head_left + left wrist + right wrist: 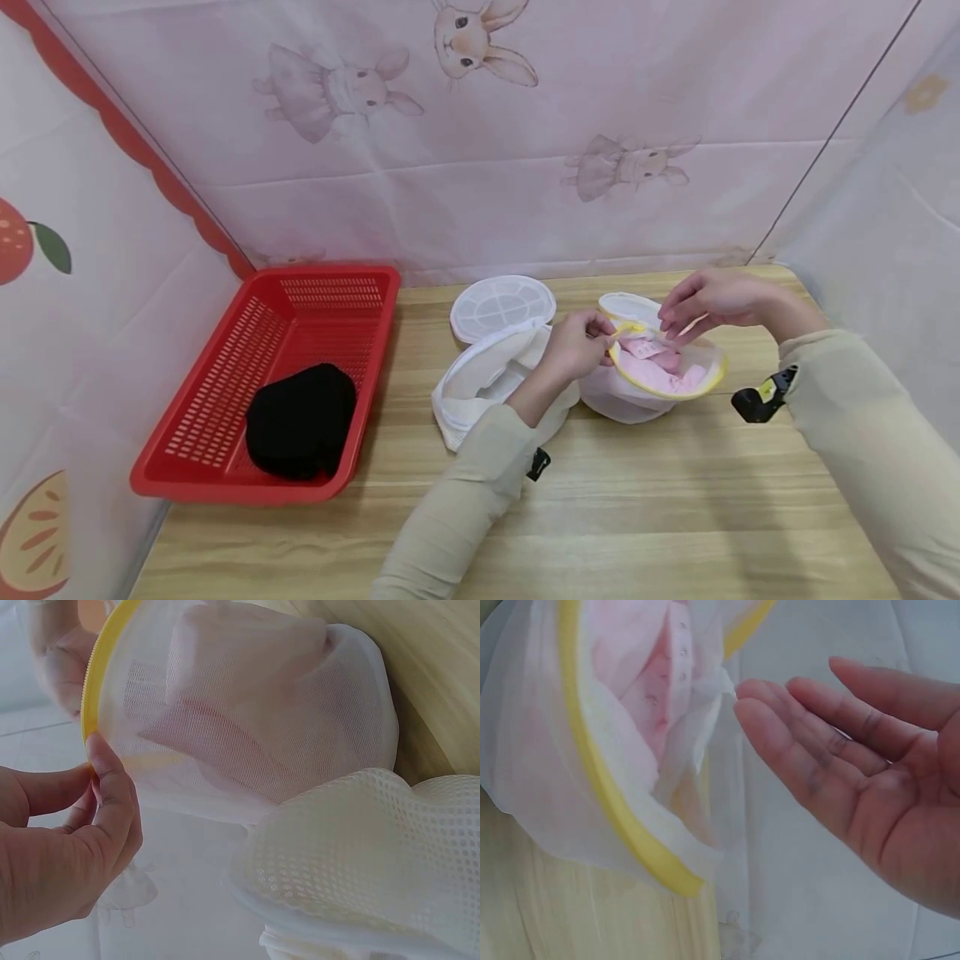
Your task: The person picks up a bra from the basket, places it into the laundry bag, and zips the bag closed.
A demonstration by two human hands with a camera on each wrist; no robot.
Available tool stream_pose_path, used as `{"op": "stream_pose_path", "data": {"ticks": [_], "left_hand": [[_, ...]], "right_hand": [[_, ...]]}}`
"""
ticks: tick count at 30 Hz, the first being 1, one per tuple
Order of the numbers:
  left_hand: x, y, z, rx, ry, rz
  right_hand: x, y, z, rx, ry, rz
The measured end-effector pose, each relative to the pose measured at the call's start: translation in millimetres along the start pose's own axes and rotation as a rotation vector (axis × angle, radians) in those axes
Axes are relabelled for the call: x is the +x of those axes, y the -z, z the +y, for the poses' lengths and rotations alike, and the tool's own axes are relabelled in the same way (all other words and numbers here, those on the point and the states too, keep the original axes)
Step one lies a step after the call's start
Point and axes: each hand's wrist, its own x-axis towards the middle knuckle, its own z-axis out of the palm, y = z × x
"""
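Observation:
A white mesh laundry bag [624, 402] with a yellow zipper edge stands open on the right side of the table. Pink clothing [675, 379] with a row of snaps lies inside it, also visible through the mesh [247, 690] in the left wrist view. My left hand [576, 343] pinches the yellow zipper edge [94, 682] between thumb and forefinger. Beside the bag's far rim, my right hand [712, 302] is held up, its fingers [780, 742] extended, slightly bent and holding nothing. Its fingertips are close to the white mesh; whether they touch it, I cannot tell.
A second, cream mesh bag [465, 379] lies open left of the first, partly behind my left arm. Behind it is a round white mesh piece [504, 307]. On the left, a red plastic basket [378, 333] holds a black bundle [300, 421]. Fabric-covered walls [480, 192] enclose the table.

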Motion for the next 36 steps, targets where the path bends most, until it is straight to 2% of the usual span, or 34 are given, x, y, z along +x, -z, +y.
{"op": "stream_pose_path", "data": {"ticks": [7, 14, 18, 24, 30, 36], "left_hand": [[-1.1, 2.0, 1.5, 0.008, -0.003, 0.001], [-0.8, 3.7, 0.7, 0.006, -0.004, 0.006], [-0.5, 3.7, 0.2, 0.001, -0.002, 0.008], [-0.7, 4.1, 0.5, -0.011, -0.009, 0.008], [-0.5, 5.4, 1.0, -0.025, -0.009, 0.004], [-0.5, 6.6, 1.4, -0.022, -0.011, -0.005]], "right_hand": [[-19.3, 14.1, 5.3, -0.060, -0.022, 0.128], [-27.5, 22.7, 34.8, -0.100, -0.084, 0.220], [-27.4, 19.9, 50.7, -0.094, -0.127, 0.222], [-25.2, 12.8, 65.9, -0.065, -0.165, 0.145], [-23.2, 10.9, 74.6, 0.027, -0.114, 0.142], [-23.9, 11.9, 76.8, 0.056, -0.052, 0.144]]}}
